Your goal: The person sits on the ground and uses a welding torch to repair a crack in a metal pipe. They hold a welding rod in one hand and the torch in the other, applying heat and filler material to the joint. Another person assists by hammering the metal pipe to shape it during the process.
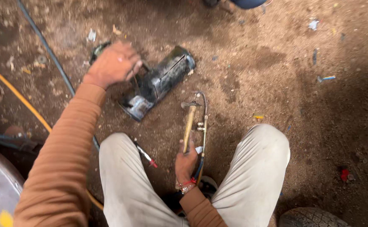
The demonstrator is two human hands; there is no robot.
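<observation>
Down on the dirt floor (pixel 276 75), knees spread, and both hands are busy. The right hand (pixel 186 162) is wrapped shut around the wooden handle of a hammer (pixel 189 122), low between the knees, the handle running up and away from the knuckles to a small metal head. Just to the right of that hand and touching the hammer's side lies a torch (pixel 203 126), its thin curved tube and brass valves running alongside the handle, a dark hose trailing back under the wrist.

Up and to the left, the left hand (pixel 114 63) is stretched out on an orange sleeve, fingers curled closed on a thin wire or handle; exactly what it pinches is blurred. Right beside it, to its right and slightly nearer, sits a blackened metal cylinder (pixel 158 82), lying on its side, tilted across the ground, one end dented.

Left of the left arm a black cable (pixel 49 54) and a yellow hose (pixel 11 88) cross the dirt. Near the left knee lies a small red-tipped tool (pixel 147 156).
</observation>
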